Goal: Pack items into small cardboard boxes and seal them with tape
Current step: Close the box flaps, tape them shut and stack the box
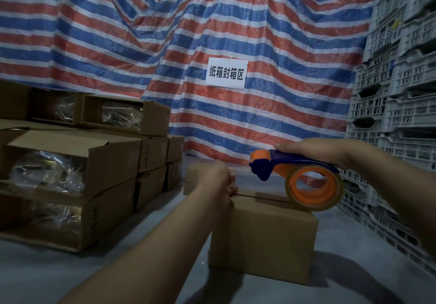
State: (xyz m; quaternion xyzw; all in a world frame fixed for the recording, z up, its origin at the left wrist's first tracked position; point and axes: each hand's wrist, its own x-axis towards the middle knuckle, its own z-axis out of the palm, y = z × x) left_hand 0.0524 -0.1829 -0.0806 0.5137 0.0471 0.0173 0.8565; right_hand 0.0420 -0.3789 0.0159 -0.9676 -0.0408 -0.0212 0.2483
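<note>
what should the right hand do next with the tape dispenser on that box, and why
Probably draw the orange and blue tape dispenser back along the seam toward the near edge. The right hand grips it, its roll resting on top of the closed brown cardboard box, while the left hand presses at the far end of the flaps. The slit between the flaps looks uncovered.

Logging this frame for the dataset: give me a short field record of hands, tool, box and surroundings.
left hand: pinches something at the box's far-left top edge, likely the tape end
right hand: grips dispenser
dispenser: blue and orange, roll resting on box top
box: flaps closed, seam visible
stack: open-sided boxes with plastic-wrapped contents, left
crates: grey, stacked right
sign: white, on striped tarp
</note>
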